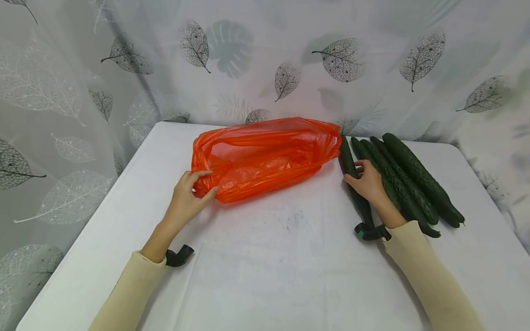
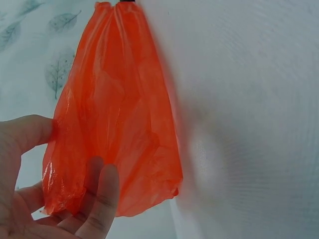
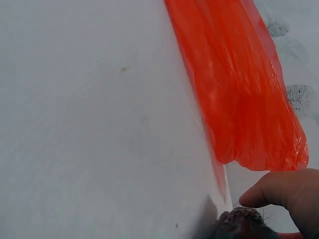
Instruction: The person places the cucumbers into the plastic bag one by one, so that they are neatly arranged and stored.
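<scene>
A crumpled translucent orange-red plastic bag (image 1: 265,161) lies on its side across the back of the white table. At its left end is my left hand (image 1: 188,197), thumb and fingers spread apart around the bag's corner. In the left wrist view, fingers (image 2: 105,199) lie against the thin film. My right hand (image 1: 366,184) is at the leftmost dark green cucumber (image 1: 345,156), with the thumb on one side and curled fingers on the other. The right wrist view shows only the cucumber's dark end (image 3: 244,219) below the thumb; the other fingers are mostly hidden.
Several more long cucumbers (image 1: 418,177) lie side by side just right of my right hand. Behind the white table (image 1: 265,276) hangs a leaf-patterned curtain (image 1: 265,59). Black wrist devices (image 1: 180,256) show at both cuffs, the right one over the leftmost cucumber's near end.
</scene>
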A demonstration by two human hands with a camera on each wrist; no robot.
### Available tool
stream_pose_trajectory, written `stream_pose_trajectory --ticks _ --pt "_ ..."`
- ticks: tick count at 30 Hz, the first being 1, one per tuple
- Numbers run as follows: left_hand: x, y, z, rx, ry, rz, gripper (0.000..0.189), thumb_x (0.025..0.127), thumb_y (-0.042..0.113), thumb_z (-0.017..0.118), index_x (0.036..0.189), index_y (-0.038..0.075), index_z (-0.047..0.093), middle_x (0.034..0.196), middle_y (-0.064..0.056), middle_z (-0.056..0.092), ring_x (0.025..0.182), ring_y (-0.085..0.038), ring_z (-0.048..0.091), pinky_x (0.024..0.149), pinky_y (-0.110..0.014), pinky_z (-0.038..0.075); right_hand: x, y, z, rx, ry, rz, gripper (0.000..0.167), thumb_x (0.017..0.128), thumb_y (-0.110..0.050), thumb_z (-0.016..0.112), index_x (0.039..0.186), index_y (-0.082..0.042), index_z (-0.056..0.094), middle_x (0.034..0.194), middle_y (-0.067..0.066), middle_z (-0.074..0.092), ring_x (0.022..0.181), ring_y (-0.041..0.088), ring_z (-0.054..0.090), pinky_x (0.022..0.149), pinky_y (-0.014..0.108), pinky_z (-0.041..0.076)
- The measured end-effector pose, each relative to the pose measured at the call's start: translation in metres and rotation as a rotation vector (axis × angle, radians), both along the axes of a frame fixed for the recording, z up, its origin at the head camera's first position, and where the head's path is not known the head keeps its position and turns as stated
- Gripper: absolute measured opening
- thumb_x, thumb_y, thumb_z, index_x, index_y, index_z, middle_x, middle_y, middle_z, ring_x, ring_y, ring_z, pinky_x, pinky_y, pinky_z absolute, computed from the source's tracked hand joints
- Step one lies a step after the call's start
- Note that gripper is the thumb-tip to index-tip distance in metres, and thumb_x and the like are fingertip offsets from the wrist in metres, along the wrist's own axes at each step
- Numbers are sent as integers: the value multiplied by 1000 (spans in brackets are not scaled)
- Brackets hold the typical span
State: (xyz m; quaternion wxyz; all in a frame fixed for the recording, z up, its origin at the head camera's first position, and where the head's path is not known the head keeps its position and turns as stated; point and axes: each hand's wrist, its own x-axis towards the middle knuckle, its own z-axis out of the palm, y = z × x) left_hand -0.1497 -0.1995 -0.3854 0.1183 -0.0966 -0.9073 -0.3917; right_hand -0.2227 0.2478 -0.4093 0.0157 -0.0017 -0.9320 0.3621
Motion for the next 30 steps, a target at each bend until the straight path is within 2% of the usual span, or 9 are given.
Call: stream_pose_trajectory --ticks 4,9,16,22,30 --pt "0 0 -1 5 14 1 45 85 15 75 125 0 59 111 -18 53 90 -25 49 70 -31 44 -10 -5 2 -21 -37 -35 63 90 -18 65 135 13 33 131 36 44 117 49 47 96 60 44" --pt "0 0 -2 7 30 -2 45 85 15 75 124 0 60 110 -17 53 90 -24 49 69 -29 45 -16 -6 1 -41 -8 -70 60 89 -15 67 133 13 36 129 36 46 116 49 48 96 59 44" --pt "-2 -1 -4 17 48 -7 43 84 12 76 122 -1 61 108 -18 53 88 -26 48 69 -31 41 -13 -6 -7 -87 67 -95 53 89 -14 66 130 12 43 122 35 51 107 46 53 91 57 46" --pt "0 -2 -6 15 41 -7 43 84 14 76 122 0 61 106 -17 52 85 -24 46 67 -29 40 -11 -6 -11 -105 105 -119 51 89 -13 65 129 11 45 121 34 53 106 46 53 91 56 45" --pt "0 -2 -3 9 37 -14 44 85 16 75 123 1 61 109 -17 52 87 -24 47 67 -31 40 -9 -8 -12 -148 162 -181 48 87 -13 69 127 7 52 119 31 58 103 42 56 81 43 45"
